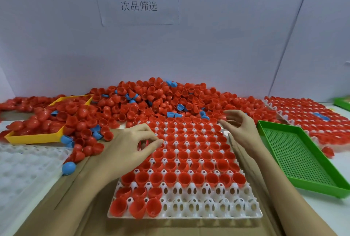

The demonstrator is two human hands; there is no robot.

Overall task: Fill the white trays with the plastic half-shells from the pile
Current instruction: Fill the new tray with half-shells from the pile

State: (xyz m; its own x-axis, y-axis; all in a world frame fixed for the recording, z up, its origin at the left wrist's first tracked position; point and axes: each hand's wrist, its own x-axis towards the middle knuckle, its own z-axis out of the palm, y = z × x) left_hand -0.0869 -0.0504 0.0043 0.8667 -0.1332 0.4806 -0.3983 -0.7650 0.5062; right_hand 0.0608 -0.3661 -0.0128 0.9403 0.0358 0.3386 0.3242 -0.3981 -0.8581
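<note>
A white tray (208, 205) lies in front of me, most of its cups holding red half-shells (189, 156); cups in its near right part stand bare. Behind it rises a big pile of red half-shells (155, 99) with a few blue ones mixed in. My left hand (130, 144) hovers over the tray's left edge, its fingers curled and pinching something red that I can barely see. My right hand (238, 125) hangs over the tray's far right corner with fingers loosely spread, holding nothing.
A yellow tray (34, 138) heaped with red shells sits at the left. A bare white tray (22, 171) lies at the near left. A green perforated tray (295, 156) is at the right, with another filled white tray (312, 120) behind it. A loose blue shell (68, 167) lies nearby.
</note>
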